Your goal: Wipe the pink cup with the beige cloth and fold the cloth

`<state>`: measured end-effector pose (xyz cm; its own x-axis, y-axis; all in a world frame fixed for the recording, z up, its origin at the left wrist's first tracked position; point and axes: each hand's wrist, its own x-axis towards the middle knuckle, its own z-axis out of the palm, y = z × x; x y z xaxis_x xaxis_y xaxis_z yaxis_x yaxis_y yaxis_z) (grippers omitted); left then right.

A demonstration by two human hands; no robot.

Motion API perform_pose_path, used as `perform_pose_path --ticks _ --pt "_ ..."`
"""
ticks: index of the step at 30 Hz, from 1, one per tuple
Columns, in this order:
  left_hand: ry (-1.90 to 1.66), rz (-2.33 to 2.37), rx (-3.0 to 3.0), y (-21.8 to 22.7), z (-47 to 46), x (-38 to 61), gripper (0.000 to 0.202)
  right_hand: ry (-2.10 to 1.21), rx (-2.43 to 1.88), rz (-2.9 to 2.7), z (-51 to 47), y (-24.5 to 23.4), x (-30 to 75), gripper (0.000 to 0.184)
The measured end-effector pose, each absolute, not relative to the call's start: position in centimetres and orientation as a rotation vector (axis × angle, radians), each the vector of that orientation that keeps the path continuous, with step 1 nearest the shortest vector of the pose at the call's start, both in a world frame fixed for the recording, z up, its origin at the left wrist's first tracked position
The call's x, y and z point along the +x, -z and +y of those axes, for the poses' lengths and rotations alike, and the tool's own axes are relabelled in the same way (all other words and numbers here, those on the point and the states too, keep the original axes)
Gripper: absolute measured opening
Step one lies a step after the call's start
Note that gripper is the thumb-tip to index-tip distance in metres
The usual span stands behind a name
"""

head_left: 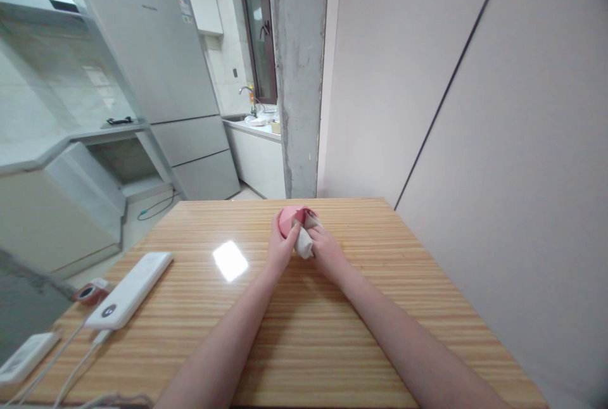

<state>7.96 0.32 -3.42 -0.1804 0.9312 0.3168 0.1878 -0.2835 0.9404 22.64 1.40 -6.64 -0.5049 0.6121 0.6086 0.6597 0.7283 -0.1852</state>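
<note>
My left hand (pixel 280 245) is closed around a small pink rounded object (pixel 289 218), held just above the wooden table (pixel 380 282) near its far middle. My right hand (pixel 327 251) grips a crumpled white cloth or tissue (pixel 304 241) and presses it against the pink object. Both forearms reach forward from the near edge. I cannot make out what the pink object is.
A white power bank (pixel 130 289) with cables lies at the table's left, with a small orange-rimmed device (pixel 90 293) beside it and a white adapter (pixel 23 358) at the near-left corner. A plain wall runs along the right. Fridge, counter and sink stand beyond.
</note>
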Motion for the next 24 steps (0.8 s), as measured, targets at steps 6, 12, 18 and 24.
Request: perform_pose_path --ticks 6,12,18,24 --pt "-1.474 1.326 1.511 3.2 0.5 7.4 0.069 0.172 -0.930 -2.294 1.7 6.3 23.1 0.018" --pt "-1.581 1.228 1.484 3.5 0.0 8.6 0.077 0.222 -0.891 -2.181 1.3 6.3 22.8 0.023" --pt "-1.524 1.272 1.604 2.7 0.3 6.9 0.067 0.215 -0.901 -2.240 1.4 6.2 22.5 0.024" --pt "-1.556 1.292 1.412 3.1 0.7 7.8 0.073 0.223 -0.905 -2.255 1.8 6.4 22.8 0.023"
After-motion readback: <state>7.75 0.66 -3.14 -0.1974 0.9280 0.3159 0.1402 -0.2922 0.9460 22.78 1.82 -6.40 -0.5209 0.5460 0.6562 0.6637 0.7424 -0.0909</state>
